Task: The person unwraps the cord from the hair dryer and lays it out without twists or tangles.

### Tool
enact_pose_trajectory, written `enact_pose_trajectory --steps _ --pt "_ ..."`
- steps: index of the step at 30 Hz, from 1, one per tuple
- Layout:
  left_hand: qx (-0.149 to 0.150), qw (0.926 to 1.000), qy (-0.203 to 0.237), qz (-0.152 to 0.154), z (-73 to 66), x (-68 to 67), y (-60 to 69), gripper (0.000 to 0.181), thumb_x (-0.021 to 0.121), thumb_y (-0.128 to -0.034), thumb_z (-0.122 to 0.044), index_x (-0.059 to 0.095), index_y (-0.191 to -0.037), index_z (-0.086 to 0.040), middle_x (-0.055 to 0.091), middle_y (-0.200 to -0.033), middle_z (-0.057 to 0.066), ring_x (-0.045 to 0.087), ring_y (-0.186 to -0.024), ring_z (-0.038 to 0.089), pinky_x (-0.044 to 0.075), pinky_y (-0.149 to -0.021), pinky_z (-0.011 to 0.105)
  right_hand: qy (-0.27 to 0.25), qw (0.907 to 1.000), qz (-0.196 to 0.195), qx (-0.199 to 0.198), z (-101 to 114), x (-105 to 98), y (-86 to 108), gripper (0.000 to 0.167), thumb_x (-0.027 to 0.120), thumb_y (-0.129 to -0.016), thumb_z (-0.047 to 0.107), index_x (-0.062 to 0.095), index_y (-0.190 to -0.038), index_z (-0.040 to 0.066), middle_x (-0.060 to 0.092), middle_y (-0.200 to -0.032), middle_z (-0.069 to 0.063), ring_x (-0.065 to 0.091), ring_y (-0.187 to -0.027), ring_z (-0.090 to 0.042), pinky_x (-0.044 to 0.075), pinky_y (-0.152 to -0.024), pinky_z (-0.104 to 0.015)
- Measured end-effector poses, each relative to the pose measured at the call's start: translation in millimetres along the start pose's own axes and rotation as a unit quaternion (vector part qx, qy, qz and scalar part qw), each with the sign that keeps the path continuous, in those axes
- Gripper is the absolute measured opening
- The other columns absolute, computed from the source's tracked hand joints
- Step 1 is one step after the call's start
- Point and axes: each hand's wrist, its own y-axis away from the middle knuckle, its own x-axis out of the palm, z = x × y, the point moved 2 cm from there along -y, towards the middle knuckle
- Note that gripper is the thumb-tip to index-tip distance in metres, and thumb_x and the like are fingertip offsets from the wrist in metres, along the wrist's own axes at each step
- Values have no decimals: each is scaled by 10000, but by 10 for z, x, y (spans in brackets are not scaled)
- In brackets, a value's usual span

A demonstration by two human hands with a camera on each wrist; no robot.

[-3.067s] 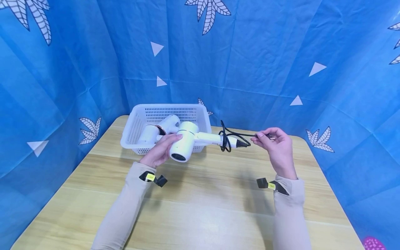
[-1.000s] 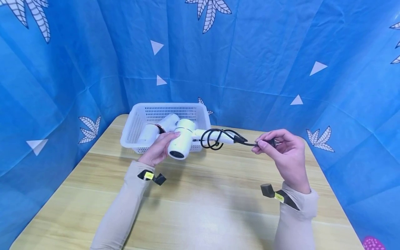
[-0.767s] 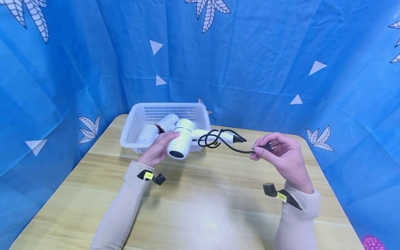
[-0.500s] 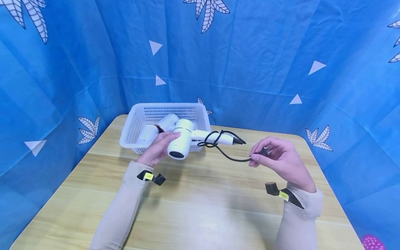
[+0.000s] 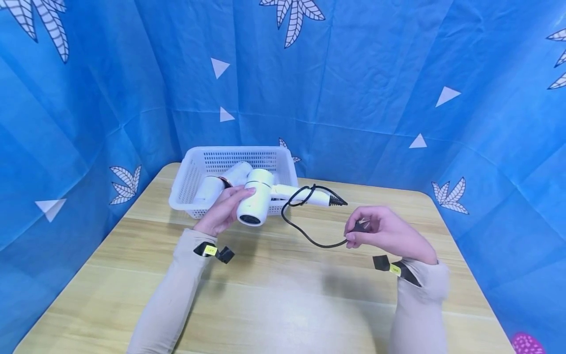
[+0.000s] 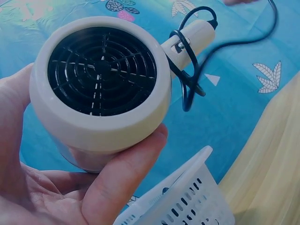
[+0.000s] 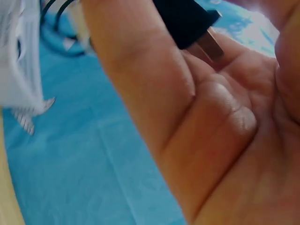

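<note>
A white hair dryer point(image 5: 256, 201) hangs level in front of the basket, its handle pointing right. My left hand point(image 5: 224, 210) grips it round the barrel, thumb on the near side; in the left wrist view the dark round grille point(image 6: 102, 70) faces the camera. A black cord point(image 5: 305, 236) still loops round the handle, then sags in a curve to my right hand point(image 5: 384, 233). That hand pinches the plug point(image 5: 360, 227) between thumb and fingers. Metal prongs point(image 7: 209, 46) show beside the palm in the right wrist view.
Behind the left hand stands a white perforated basket point(image 5: 177, 194) with another white hair dryer point(image 5: 210, 189) lying in it. The wooden table point(image 5: 283, 305) has rounded back corners. Blue patterned cloth point(image 5: 353, 73) hangs round its back and sides.
My right hand has come nearer and lower, then left, with the plug. The cord's wraps on the handle have loosened and its free length has grown. The left hand has hardly moved.
</note>
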Motion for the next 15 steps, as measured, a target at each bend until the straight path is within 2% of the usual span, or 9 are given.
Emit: enact_pose_trajectory --steps 4,8,12,15 --pt "-8 10000 -9 -13 -10 17 12 613 507 -1067 -257 317 -1564 49 711 -1154 -9 753 -972 122 637 -822 279 93 9993 171 322 -143 -25 -74 117 725 -954 76 672 -1038 15 740 -1002 -235 784 -882 -269 648 -834 -376" --pt "-31 10000 1 -28 -12 30 11 617 504 -1067 -249 305 -1576 38 703 -1179 -18 748 -999 113 634 -841 276 -25 9988 232 438 -263 -63 -122 128 716 -954 57 663 -1039 -22 721 -1026 -321 787 -899 -290 648 -849 -395" --pt "-64 10000 -22 -43 -11 44 8 614 503 -1066 -248 308 -1576 33 704 -1174 -22 747 -994 109 633 -844 276 -79 9980 174 605 -389 -106 -161 136 712 -951 47 656 -1035 -45 709 -1047 -362 784 -914 -337 648 -853 -406" --pt "-87 9999 -65 -26 -6 52 7 614 504 -1065 -248 308 -1574 33 704 -1169 -20 746 -986 113 634 -845 285 -63 9968 41 792 -478 -130 -190 147 715 -947 46 650 -1030 -56 724 -1050 -333 785 -922 -331 647 -859 -389"
